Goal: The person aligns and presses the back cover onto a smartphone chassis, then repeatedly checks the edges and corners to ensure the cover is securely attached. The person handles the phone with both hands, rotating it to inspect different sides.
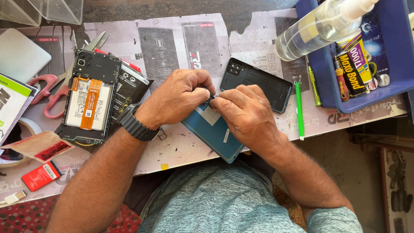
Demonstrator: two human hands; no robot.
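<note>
Meanwhile both hands, left hand (179,97) and right hand (243,112), have fingers clamped on a blue phone cover (213,133); a blue tray (390,82) holds a clear bottle (315,28) and glue tubes (353,64).

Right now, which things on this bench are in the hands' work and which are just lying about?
In hand:
left hand and right hand, pinching at the top edge of the blue phone back cover

Lying about:
opened phone with battery showing
dark phone back
pink-handled scissors
green stick tool
clear spray bottle in blue tray
</note>
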